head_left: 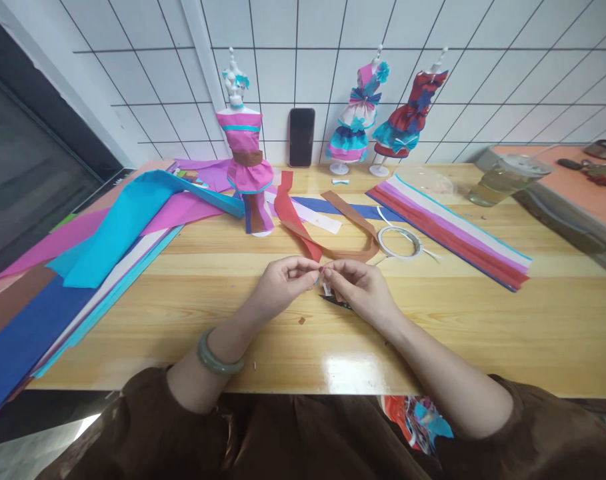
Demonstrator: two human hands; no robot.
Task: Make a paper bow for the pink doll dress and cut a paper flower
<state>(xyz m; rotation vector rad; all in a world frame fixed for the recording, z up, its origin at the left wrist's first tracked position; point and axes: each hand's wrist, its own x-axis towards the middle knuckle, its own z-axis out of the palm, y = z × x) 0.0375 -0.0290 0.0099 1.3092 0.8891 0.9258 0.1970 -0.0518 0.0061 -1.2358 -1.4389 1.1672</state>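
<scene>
- Head view: here you are, both hands together over the table (263, 333), fingertips almost meeting at its middle!
- Your left hand (287, 285) pinches, thumb against finger, on a tiny reddish bit (322, 269); a bangle (215, 361) rings that wrist.
- Your right hand (363, 288) pinches the same bit from the other side, so there it sits, right between your two hands; its shape is too small to read.
- Under your right hand, black snips (335, 302) poke out, partly hidden; whether you touch them, I can't tell.
- Just beyond your fingers, a red strip (291, 213) and a curling brown strip (351, 215) cross, with the tape roll (399, 254) beside the brown one.
- Nearer you, a brown scrap (301, 321) lies flat.
- And at the back, a pink-dressed doll (243, 140) stands upright, left of the phone (301, 137) leaning on the wall!
</scene>
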